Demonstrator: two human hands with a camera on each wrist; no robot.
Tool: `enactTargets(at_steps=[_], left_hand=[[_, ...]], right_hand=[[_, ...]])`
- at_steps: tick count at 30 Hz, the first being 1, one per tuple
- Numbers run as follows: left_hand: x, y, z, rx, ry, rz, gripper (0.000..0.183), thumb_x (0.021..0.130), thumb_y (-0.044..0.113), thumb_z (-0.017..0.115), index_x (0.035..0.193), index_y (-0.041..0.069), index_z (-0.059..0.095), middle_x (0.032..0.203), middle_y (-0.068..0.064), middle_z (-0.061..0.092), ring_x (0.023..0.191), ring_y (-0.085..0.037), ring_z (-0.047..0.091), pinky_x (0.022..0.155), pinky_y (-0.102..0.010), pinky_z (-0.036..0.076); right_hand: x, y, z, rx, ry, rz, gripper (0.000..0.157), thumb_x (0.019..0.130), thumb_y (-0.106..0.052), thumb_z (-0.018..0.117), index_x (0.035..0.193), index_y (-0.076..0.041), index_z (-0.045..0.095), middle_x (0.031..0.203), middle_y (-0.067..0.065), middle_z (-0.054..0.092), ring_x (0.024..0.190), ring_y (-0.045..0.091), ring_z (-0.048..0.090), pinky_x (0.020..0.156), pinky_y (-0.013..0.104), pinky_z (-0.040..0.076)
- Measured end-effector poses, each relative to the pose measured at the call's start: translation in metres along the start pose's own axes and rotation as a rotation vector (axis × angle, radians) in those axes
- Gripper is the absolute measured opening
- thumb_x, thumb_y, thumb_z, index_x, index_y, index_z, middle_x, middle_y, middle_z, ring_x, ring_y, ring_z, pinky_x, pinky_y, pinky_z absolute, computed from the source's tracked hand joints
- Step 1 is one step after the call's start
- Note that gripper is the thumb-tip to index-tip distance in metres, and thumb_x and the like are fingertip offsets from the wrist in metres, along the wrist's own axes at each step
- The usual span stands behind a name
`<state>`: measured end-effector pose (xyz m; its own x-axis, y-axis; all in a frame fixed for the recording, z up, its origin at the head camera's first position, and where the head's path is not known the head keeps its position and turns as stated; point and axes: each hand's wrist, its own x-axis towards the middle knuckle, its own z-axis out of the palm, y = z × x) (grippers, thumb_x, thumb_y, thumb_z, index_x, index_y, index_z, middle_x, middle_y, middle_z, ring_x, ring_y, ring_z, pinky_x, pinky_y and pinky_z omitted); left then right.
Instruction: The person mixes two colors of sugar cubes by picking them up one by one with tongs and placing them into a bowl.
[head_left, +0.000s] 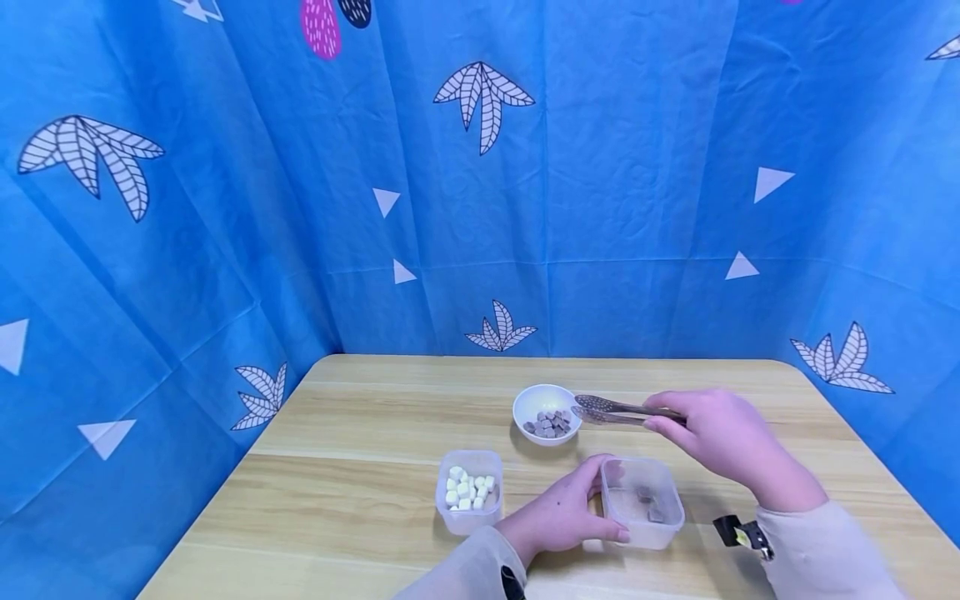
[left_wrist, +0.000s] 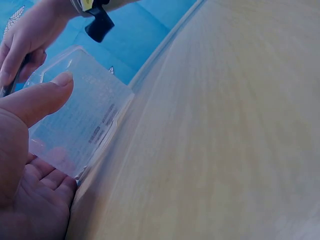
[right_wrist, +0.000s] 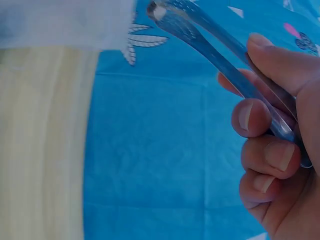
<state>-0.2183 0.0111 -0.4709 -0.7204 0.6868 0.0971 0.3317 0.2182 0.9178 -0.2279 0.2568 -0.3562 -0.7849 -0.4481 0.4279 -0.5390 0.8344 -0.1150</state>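
Observation:
My left hand (head_left: 566, 510) grips a clear square plastic container (head_left: 645, 533), thumb on its near side and fingers round its left side. A few brown cubes (head_left: 654, 510) lie inside it. My right hand (head_left: 723, 433) holds metal tongs (right_wrist: 215, 55) with perforated ends, raised above the container's far side. Their tips are beside the right rim of a white bowl (head_left: 542, 400). Several greyish-brown cubes (head_left: 551, 425) lie in that bowl. A pale spot shows between the tips in the right wrist view; I cannot tell whether it is a piece.
Left of my left hand stands a second clear container (head_left: 468, 525) with several white cubes (head_left: 462, 490) in it. Everything rests on a light wooden table (head_left: 345, 467). A blue patterned curtain (head_left: 615, 208) hangs behind the table and along both sides.

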Motion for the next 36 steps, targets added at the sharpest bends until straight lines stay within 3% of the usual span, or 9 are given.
enactTargets(at_steps=[10,19,28,36], left_hand=[[0.000,-0.001,0.000,-0.006,-0.005,0.020,0.083,0.081,0.020,0.086,0.149,0.023,0.038,0.141,0.011,0.053,0.132,-0.005,0.048,0.112,-0.024,0.034],[0.000,0.000,-0.001,0.000,-0.004,0.015,0.083,0.081,0.021,0.085,0.149,0.023,0.038,0.141,0.011,0.053,0.132,-0.005,0.048,0.112,-0.024,0.034],[0.000,0.000,0.000,0.000,0.002,0.007,0.083,0.081,0.021,0.086,0.149,0.021,0.038,0.142,0.009,0.052,0.133,-0.007,0.047,0.112,-0.024,0.034],[0.000,0.001,-0.001,0.017,0.002,-0.006,0.083,0.081,0.023,0.086,0.149,0.022,0.038,0.143,0.008,0.052,0.133,-0.008,0.047,0.113,-0.026,0.034]], right_hand=[[0.005,-0.001,0.027,0.038,-0.035,0.081,0.025,0.095,-0.040,0.069,0.110,-0.021,0.076,0.101,-0.003,0.076,0.084,0.024,0.072,0.073,0.051,0.057],[0.006,0.000,0.036,0.043,-0.045,0.124,0.026,0.094,-0.040,0.070,0.110,-0.021,0.076,0.098,-0.004,0.075,0.077,0.018,0.069,0.068,0.048,0.056],[0.005,-0.002,0.025,0.072,-0.063,0.131,0.032,0.095,-0.046,0.068,0.112,-0.020,0.075,0.098,-0.002,0.075,0.080,0.021,0.071,0.071,0.051,0.057],[0.002,0.004,0.013,0.090,-0.064,0.132,0.028,0.094,-0.048,0.069,0.106,-0.024,0.076,0.085,-0.012,0.071,0.068,0.006,0.060,0.065,0.043,0.054]])
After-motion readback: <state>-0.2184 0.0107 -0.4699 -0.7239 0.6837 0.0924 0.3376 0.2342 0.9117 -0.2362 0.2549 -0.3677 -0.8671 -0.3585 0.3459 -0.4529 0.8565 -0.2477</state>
